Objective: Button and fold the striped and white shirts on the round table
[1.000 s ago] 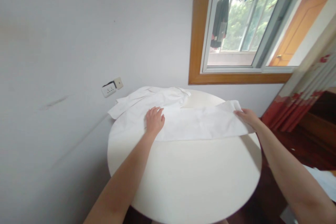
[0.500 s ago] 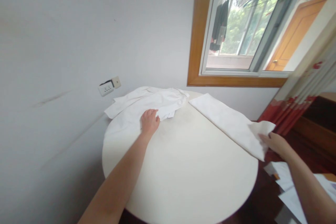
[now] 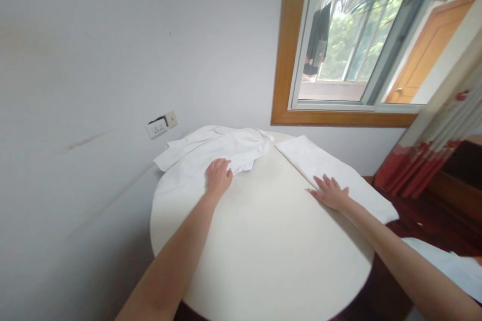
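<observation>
A round white table (image 3: 263, 256) stands against the wall. A rumpled white garment (image 3: 218, 148) lies at its far left. My left hand (image 3: 218, 176) rests on the near edge of that garment, fingers curled onto the cloth. A folded white cloth strip (image 3: 309, 158) lies along the table's right side and hangs past the rim. My right hand (image 3: 330, 191) lies flat on this strip with fingers spread, holding nothing.
A wall socket (image 3: 161, 125) sits just behind the table on the grey wall. A wood-framed window (image 3: 339, 45) is at the back right. A red patterned curtain (image 3: 429, 160) and dark wooden furniture (image 3: 459, 180) stand to the right. White cloth (image 3: 452, 266) lies low at right.
My right hand pulled the strip away from the garment to the table's right side, let go of its end, and now presses flat on it. My left hand stayed on the garment.
</observation>
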Tool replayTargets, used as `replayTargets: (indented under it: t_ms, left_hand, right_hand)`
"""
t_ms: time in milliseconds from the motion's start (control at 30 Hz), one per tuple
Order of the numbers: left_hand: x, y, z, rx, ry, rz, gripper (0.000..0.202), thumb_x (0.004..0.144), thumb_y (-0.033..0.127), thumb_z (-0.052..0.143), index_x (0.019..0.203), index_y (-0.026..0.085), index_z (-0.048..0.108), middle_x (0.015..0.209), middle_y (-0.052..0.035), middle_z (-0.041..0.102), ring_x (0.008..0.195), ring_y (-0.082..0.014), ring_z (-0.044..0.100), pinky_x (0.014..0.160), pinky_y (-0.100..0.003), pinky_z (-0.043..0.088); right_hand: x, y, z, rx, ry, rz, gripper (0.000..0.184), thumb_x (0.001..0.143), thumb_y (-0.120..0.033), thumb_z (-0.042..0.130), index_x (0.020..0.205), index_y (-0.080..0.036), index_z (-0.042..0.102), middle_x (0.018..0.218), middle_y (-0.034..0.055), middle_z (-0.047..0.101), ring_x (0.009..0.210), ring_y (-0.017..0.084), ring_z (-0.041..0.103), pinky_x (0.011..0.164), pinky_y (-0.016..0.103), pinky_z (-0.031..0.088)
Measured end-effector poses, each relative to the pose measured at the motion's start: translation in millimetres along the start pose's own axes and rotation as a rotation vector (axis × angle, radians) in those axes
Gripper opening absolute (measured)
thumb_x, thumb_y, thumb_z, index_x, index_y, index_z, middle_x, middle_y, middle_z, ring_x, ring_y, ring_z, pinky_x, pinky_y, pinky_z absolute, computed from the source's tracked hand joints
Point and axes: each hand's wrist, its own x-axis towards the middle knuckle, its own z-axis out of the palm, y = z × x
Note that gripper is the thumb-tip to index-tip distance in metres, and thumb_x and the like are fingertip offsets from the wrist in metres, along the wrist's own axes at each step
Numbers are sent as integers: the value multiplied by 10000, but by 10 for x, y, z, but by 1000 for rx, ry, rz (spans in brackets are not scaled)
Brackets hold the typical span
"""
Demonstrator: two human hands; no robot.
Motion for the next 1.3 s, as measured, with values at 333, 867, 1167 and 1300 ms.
replayTargets:
  t_ms: [333,867,1167,1300]
  left_hand:
    - [-12,-22,72,-25,-7,-4,342,841,234,497,1164,220,608,1203,-69,584,1163,-238,476,1013,-379,381]
    - [94,-89,-61,87,178,-103,423,883,256,450,1295,192,524,1392,-100,454,1335,-280,328,1116,-429,278]
    - [1118,-85,-145,291,149,53,584,880,436,491,1369,119,444,1403,-159,440,1336,-320,319,1128,-449,198]
    - [1435,-83,-90,370,33,16,488,843,488,537,1155,120,614,1308,-185,506,1295,-347,351,1089,-472,219]
  right_hand:
    - [666,38,199,24,-24,16,610,931,-625,158,1471,-363,269,1569,60,167,1424,349,169,1030,722,162]
    - [953,87,296,60,69,-4,570,952,-567,155,1431,-345,370,1536,53,272,1397,313,262,1051,669,214]
    - [963,54,283,40,124,-44,542,951,-521,245,1399,-281,431,1481,111,365,1342,329,342,1006,634,302]
    - [973,50,274,46,117,-35,537,951,-514,258,1406,-282,421,1486,114,355,1354,336,319,1019,640,273]
